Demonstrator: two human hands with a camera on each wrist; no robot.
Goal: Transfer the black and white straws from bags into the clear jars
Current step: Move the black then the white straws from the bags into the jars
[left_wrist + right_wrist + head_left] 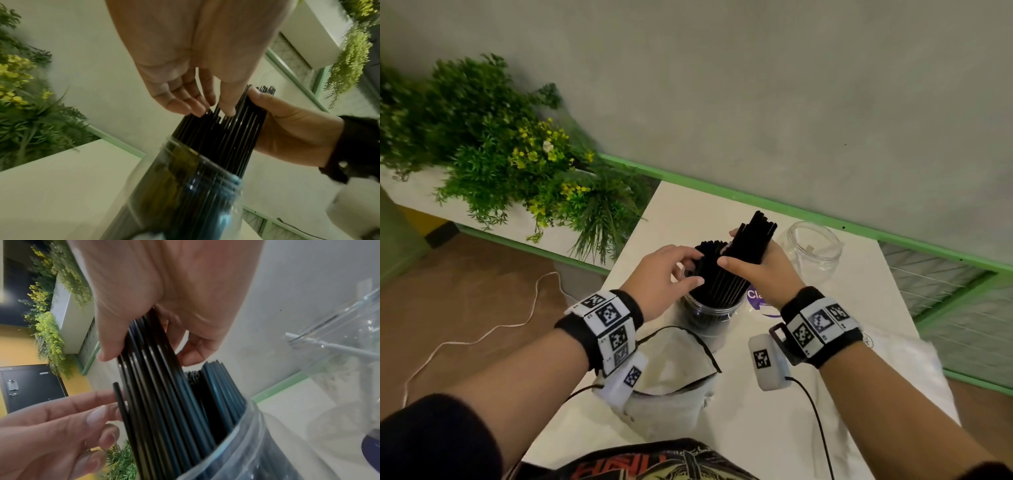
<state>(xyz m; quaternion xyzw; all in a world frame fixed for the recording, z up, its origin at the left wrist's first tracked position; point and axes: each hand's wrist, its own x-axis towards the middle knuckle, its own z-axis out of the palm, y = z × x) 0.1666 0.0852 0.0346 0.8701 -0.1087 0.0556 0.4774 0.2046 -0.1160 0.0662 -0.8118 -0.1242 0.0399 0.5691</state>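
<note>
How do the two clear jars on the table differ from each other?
The near jar is packed with black straws, gripped by the right hand and touched by the left hand. The far jar holds one white straw and no hand touches it. Both are clear, lidless and upright on the white table.

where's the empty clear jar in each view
Head: empty jar right of centre, on the table behind the right hand.
Left wrist: not in view.
Right wrist: at the right edge, blurred, a white straw poking out.
Shared landmark: the jar of black straws that the right hand grips.
</note>
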